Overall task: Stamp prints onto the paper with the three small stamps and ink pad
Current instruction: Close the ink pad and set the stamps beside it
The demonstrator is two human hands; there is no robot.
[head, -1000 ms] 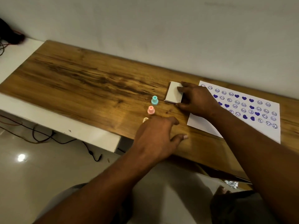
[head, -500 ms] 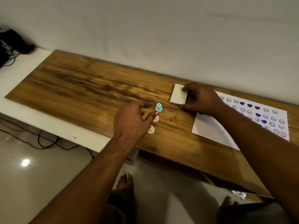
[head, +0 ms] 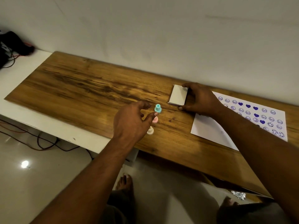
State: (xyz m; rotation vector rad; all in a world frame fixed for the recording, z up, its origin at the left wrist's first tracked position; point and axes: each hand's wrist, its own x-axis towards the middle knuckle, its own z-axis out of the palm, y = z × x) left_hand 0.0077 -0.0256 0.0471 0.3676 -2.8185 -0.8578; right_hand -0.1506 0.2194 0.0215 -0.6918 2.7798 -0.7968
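Note:
Three small stamps stand in a row on the wooden tabletop [head: 84, 88]: a teal stamp [head: 157, 108], a pink stamp [head: 155, 120] partly behind my fingers, and a cream stamp [head: 150, 131]. My left hand [head: 131, 122] hovers just left of them, fingers apart, thumb and forefinger close to the teal and pink stamps, holding nothing. My right hand [head: 199, 99] grips the right side of the white ink pad case [head: 178, 95], which lies closed on the table. The white paper [head: 208, 131], covered with purple smiley and heart prints, lies to the right under my right forearm.
A white wall runs right behind the table. A white ledge [head: 21, 70] at the left carries black gear and red cables [head: 9, 47]. The table's front edge drops to a glossy floor where my bare feet show.
My left hand moved from the table's front edge up and left to beside the stamps, uncovering the cream one. My right hand stayed on the ink pad case. The view shifted.

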